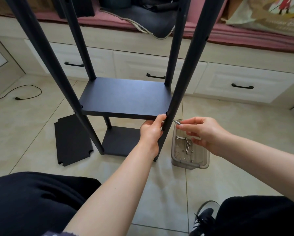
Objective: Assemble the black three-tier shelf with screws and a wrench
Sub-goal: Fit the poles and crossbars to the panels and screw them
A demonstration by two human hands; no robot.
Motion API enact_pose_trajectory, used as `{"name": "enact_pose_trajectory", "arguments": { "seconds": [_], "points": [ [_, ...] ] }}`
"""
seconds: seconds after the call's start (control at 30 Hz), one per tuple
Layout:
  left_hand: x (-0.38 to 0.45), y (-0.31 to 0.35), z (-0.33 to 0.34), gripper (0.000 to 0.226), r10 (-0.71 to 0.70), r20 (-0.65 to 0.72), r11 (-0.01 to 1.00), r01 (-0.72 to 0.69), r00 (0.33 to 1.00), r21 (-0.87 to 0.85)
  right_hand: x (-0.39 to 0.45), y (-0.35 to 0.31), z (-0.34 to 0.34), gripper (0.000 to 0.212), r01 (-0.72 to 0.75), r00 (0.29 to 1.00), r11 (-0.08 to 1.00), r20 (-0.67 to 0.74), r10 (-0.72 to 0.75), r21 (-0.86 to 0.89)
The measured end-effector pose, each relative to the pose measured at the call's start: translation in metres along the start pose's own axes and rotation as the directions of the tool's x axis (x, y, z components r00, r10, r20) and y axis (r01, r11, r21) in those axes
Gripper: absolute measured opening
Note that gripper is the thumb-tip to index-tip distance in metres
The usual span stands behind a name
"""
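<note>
The black shelf frame stands on the tiled floor with four round posts. Its middle board [125, 97] sits between the posts and a lower board [120, 142] lies near the floor. My left hand [152, 132] grips the front right corner of the middle board, thumb on top, beside the front right post [182, 79]. My right hand [202, 132] pinches a silver screw [176, 122] whose tip points at that post's hole. A third black board [73, 142] lies flat on the floor to the left.
A clear plastic box [202, 159] on the floor under my right hand holds several screws and a small wrench [181, 137]. White drawers [159, 68] with black handles run along the back. A black cable [23, 94] lies at left. My knees and a shoe [204, 222] are in front.
</note>
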State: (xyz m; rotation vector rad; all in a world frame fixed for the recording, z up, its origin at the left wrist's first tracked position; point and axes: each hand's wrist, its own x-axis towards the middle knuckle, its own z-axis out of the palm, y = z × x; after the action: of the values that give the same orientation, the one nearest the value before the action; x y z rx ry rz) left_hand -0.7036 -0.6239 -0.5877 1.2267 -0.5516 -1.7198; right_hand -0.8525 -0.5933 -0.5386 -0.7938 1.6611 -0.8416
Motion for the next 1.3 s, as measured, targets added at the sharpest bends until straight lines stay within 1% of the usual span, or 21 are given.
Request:
{"name": "enact_pose_trajectory", "arguments": {
  "seconds": [0.2, 0.43, 0.6, 0.63, 0.7, 0.8, 0.93, 1.0, 1.13, 1.3],
  "points": [
    [-0.001, 0.002, 0.000, 0.010, 0.000, 0.011, 1.000, 0.000, 1.000, -0.008, 0.006, -0.001, 0.005, 0.023, 0.031, 0.999, 0.998, -0.004, -0.032, -0.046],
    [-0.001, 0.002, 0.000, 0.007, 0.000, 0.017, 1.000, 0.000, 1.000, 0.001, 0.013, 0.000, 0.011, 0.019, 0.064, 0.998, 0.997, -0.003, -0.064, -0.052],
    [0.000, 0.001, 0.002, 0.009, 0.021, -0.031, 0.999, -0.019, 0.999, 0.050, 0.016, 0.000, 0.010, 0.020, 0.079, 0.997, 0.994, 0.009, -0.078, -0.073],
    [0.000, 0.001, 0.002, 0.010, 0.025, -0.042, 0.998, -0.022, 0.999, 0.055, 0.016, -0.001, 0.010, 0.020, 0.102, 0.995, 0.991, 0.009, -0.102, -0.090],
    [0.001, 0.000, 0.004, 0.009, 0.029, -0.057, 0.998, -0.026, 0.998, 0.052, 0.017, 0.000, 0.010, 0.017, 0.191, 0.981, 0.968, 0.002, -0.193, -0.162],
    [0.002, -0.001, 0.005, 0.010, 0.030, -0.066, 0.998, -0.026, 0.997, 0.058, 0.018, 0.002, 0.012, 0.015, 0.320, 0.944, 0.915, 0.001, -0.330, -0.246],
    [0.003, -0.002, 0.004, 0.019, 0.025, -0.061, 0.997, -0.020, 0.998, 0.068, 0.020, 0.005, 0.012, 0.018, 0.336, 0.937, 0.909, -0.012, -0.349, -0.248],
    [0.004, -0.003, 0.003, 0.020, 0.023, -0.057, 0.998, -0.020, 0.998, 0.059, 0.019, 0.005, 0.013, 0.019, 0.348, 0.932, 0.902, -0.015, -0.363, -0.254],
    [0.007, -0.004, 0.003, 0.015, 0.024, -0.064, 0.999, -0.023, 0.998, 0.023, 0.017, 0.008, 0.015, 0.024, 0.459, 0.868, 0.811, -0.011, -0.496, -0.364],
    [0.005, -0.004, 0.004, 0.009, 0.018, -0.032, 0.999, -0.019, 0.999, -0.037, 0.014, 0.011, 0.016, 0.025, 0.515, 0.820, 0.753, -0.018, -0.571, -0.409]
  ]
}}
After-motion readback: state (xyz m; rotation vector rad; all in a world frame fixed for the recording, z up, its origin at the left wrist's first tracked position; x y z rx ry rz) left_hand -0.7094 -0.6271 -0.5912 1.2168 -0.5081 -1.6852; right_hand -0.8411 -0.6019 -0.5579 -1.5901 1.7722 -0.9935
